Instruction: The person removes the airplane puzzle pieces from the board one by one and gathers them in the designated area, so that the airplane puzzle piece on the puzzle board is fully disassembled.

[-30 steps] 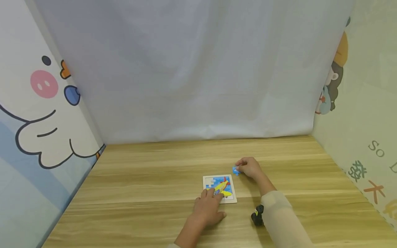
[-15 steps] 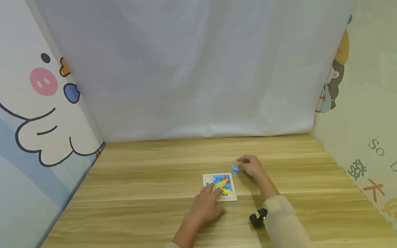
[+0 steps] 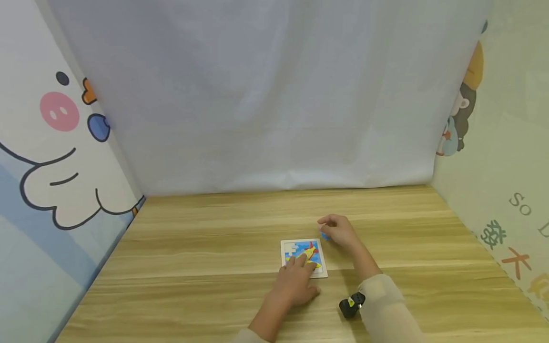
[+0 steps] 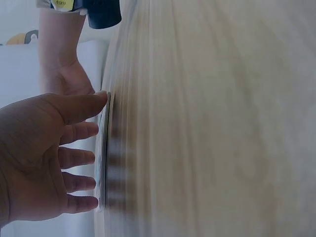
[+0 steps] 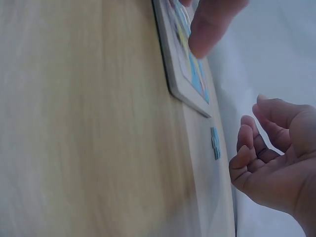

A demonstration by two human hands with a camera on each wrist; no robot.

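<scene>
A square jigsaw puzzle of a yellow airplane on blue point(image 3: 319, 245) lies flat on the table in its pale frame. Its upper left corner shows a bare jigsaw-shaped gap. My left hand point(image 3: 293, 281) rests on the puzzle's lower part, fingers spread and nearly straight, hiding some of the picture. My right hand point(image 3: 340, 231) hovers just beyond the puzzle's upper right corner, fingers loosely bent. A small blue puzzle piece point(image 5: 216, 143) lies on the table beside the frame, apart from the right fingers. Nothing shows between the right thumb and fingers.
The wood-grain table point(image 3: 206, 238) spreads around the puzzle. A black device point(image 3: 351, 305) sits at the right wrist. A grey-white curtain point(image 3: 266, 119) hangs at the back edge, and printed panels stand left and right.
The right hand has shifted slightly left over the blue puzzle piece, covering more of it. The left hand has slid a little rightward on the puzzle, showing more of the gap.
</scene>
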